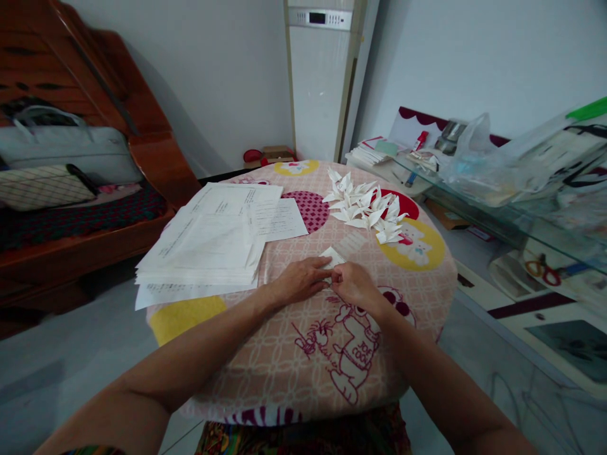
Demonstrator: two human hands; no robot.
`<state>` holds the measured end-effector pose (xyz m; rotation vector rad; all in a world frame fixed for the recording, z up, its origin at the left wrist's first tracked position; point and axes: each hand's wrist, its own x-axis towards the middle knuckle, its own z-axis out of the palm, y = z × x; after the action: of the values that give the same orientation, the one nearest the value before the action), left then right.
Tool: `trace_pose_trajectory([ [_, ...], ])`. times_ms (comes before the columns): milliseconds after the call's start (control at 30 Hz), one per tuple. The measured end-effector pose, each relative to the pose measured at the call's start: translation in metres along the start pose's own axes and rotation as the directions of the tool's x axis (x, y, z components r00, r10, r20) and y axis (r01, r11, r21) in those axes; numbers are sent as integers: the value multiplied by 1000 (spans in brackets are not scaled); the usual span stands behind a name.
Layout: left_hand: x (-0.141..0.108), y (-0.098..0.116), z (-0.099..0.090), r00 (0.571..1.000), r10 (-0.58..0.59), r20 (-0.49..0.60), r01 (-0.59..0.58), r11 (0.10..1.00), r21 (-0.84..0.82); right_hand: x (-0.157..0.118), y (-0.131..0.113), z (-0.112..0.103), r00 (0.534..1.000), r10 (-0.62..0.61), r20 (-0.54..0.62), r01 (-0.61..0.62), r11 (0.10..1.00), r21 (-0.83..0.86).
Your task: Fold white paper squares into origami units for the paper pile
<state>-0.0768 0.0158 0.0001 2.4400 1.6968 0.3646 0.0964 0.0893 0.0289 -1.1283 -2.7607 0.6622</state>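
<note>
A small folded piece of white paper (334,255) lies on the cloth-covered table, partly hidden under my fingers. My left hand (303,278) rests over its left side, fingers stretched out and pressing on it. With fingers curled, my right hand (351,282) pinches the paper's near right edge. Just beyond my hands, several folded white paper cranes (365,205) are clustered on the tabletop. To the left sits a thick stack of printed paper sheets (203,237), with a smaller written sheet (279,218) sticking out on its right.
The round table (284,379) wears a pink patterned cloth. On the right stands a glass-topped cabinet (502,215) with plastic bags (478,164) and scissors (543,270). A wooden sofa (156,158) with a grey bag (95,148) is at left; a tall air conditioner (318,88) stands behind.
</note>
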Motion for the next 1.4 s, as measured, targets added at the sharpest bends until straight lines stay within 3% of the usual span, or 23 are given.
trace_pose_trajectory([
  [167,0,0,0,1000,-14,14,14,1000,10,-13,24,-2,995,96,-16,-95,995,39],
  [400,0,0,-2,999,-33,23,33,999,-19,-43,62,-35,973,228,-35,-227,974,20],
  [467,0,2,-3,999,-42,26,43,998,-34,-45,58,-42,965,253,-65,-250,967,41],
  [533,0,6,-2,997,-75,23,76,996,-49,-41,46,-41,980,161,-114,-150,984,95],
  [633,2,16,0,987,-163,-6,163,985,-55,-25,24,-24,993,36,-112,-21,991,132],
  [733,3,23,5,979,-200,-42,198,978,-61,-12,14,-4,995,4,-97,2,998,57],
  [833,0,23,8,976,-205,-76,199,977,-77,-8,18,6,997,25,-80,-16,995,102],
  [1033,-24,5,4,964,-229,-133,221,972,-78,-11,26,4,996,58,-71,-45,983,177],
  [1267,-60,-8,-7,939,-331,-96,319,939,-127,-8,29,9,996,41,-81,-24,979,201],
  [1400,-71,-20,-12,941,-335,-59,319,930,-181,-8,32,11,995,32,-96,-8,971,239],
])
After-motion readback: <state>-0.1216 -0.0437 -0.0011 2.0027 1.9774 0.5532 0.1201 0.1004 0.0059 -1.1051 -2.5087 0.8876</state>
